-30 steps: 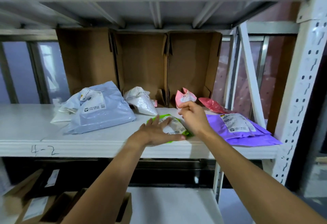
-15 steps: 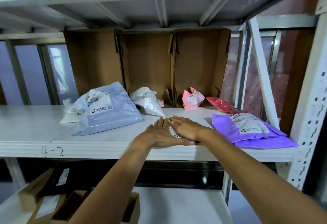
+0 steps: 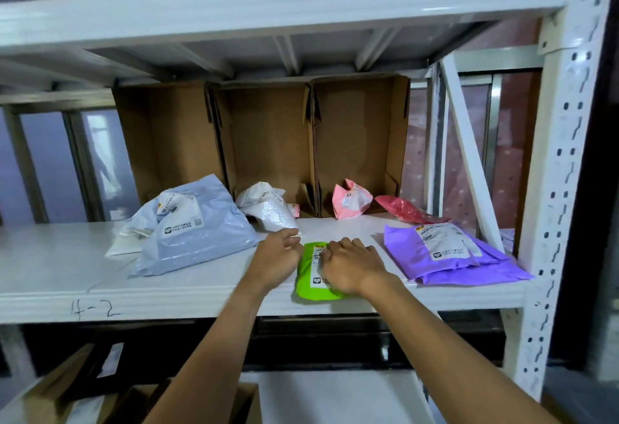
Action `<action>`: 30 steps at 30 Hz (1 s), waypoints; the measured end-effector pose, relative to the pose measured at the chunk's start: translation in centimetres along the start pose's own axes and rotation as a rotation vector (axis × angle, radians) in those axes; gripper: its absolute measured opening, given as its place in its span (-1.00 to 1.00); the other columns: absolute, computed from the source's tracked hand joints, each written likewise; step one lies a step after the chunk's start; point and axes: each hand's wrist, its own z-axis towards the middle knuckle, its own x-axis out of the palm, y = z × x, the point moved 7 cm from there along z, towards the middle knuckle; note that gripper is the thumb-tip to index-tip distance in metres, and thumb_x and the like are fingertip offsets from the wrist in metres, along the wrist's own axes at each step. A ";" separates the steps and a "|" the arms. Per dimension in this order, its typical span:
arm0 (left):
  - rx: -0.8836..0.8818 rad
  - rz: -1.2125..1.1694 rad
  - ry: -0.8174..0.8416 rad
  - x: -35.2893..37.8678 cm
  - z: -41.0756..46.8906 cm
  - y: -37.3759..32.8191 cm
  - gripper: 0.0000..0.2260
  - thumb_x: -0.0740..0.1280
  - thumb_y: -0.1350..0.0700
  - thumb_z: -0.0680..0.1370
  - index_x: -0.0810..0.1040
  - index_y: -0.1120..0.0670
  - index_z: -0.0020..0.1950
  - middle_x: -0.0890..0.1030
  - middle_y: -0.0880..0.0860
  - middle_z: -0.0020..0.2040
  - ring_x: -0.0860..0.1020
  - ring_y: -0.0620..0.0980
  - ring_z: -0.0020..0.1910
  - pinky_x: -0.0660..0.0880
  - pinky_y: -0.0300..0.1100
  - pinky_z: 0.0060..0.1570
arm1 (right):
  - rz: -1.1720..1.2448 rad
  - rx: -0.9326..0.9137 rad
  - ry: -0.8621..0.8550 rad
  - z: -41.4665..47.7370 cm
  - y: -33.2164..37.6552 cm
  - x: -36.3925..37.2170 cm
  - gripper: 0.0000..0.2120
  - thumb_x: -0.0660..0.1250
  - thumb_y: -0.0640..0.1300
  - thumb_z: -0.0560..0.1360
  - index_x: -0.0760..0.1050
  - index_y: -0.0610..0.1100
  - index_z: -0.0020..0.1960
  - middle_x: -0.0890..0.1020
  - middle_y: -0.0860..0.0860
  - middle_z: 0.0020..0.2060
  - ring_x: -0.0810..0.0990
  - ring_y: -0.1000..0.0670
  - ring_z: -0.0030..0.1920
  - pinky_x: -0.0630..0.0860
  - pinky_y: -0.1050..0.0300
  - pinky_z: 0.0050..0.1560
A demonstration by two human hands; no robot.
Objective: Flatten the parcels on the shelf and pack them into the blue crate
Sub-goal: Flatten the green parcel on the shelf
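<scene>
Green parcel (image 3: 308, 286) pressed under R hand (image 3: 351, 266).

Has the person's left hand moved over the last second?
Yes. The left hand has slid left off the green parcel; its fingers now lie close to the white parcel.
</scene>
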 end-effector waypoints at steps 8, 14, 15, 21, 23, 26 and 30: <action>0.038 0.181 0.219 6.7 -0.2 -3.1 -0.60 0.04 -0.10 0.70 0.48 -0.04 0.45 0.47 0.00 0.46 0.39 0.00 0.45 0.23 -0.07 0.47 | 0.007 -0.077 -0.013 0.9 -1.0 0.5 -0.41 0.19 0.02 0.56 0.20 -0.06 0.56 0.37 -0.10 0.46 0.33 -0.15 0.44 0.29 -0.08 0.42; 0.004 0.223 0.370 8.5 3.5 -1.7 -0.31 -0.12 -0.34 0.45 0.45 -0.11 0.43 0.45 -0.04 0.46 0.38 -0.07 0.42 0.23 0.02 0.48 | 0.030 -0.020 0.036 3.3 -2.3 0.8 -0.40 0.15 0.04 0.55 0.19 -0.04 0.57 0.33 -0.09 0.50 0.29 -0.13 0.48 0.27 -0.11 0.46; 0.011 0.238 0.367 8.7 4.1 -1.5 -0.27 -0.14 -0.35 0.41 0.44 -0.12 0.43 0.44 -0.05 0.46 0.38 -0.07 0.42 0.23 0.03 0.48 | 0.041 -0.017 0.040 3.6 -2.5 0.8 -0.40 0.14 0.05 0.55 0.20 -0.04 0.57 0.33 -0.08 0.50 0.29 -0.13 0.48 0.27 -0.12 0.46; -0.024 0.369 0.320 7.8 3.7 -1.1 -0.30 -0.21 -0.33 0.51 0.29 -0.08 0.53 0.29 -0.03 0.57 0.26 0.02 0.52 0.12 0.08 0.52 | 0.029 -0.053 0.101 4.0 -2.4 1.2 -0.36 0.01 0.13 0.56 0.11 -0.02 0.60 0.24 -0.07 0.56 0.22 -0.13 0.53 0.20 -0.14 0.50; -0.006 0.441 0.331 7.9 3.2 -1.4 -0.48 -0.17 -0.11 0.66 0.25 -0.02 0.56 0.23 -0.01 0.59 0.19 0.01 0.56 0.05 0.12 0.53 | -0.003 -0.087 0.106 3.8 -2.4 1.1 -0.43 0.00 0.08 0.65 0.04 -0.02 0.62 0.15 -0.07 0.59 0.13 -0.12 0.56 0.11 -0.10 0.54; 0.026 0.486 0.311 8.1 3.5 -1.5 -0.55 -0.15 0.00 0.70 0.27 -0.01 0.54 0.25 0.03 0.58 0.20 0.03 0.55 0.08 0.12 0.52 | -0.035 -0.107 0.129 3.7 -2.9 1.2 -0.46 -0.07 0.05 0.69 -0.06 -0.01 0.64 0.04 -0.04 0.61 0.02 -0.08 0.60 0.00 -0.07 0.54; 0.048 0.598 0.332 8.3 3.9 -1.1 -0.52 -0.16 -0.04 0.72 0.11 0.02 0.63 0.11 0.02 0.64 0.09 0.00 0.60 0.04 0.03 0.55 | -0.086 -0.071 0.167 4.3 -4.0 1.9 -0.43 -0.10 0.08 0.66 -0.07 -0.04 0.63 -0.04 -0.02 0.62 -0.05 -0.06 0.61 -0.04 -0.17 0.56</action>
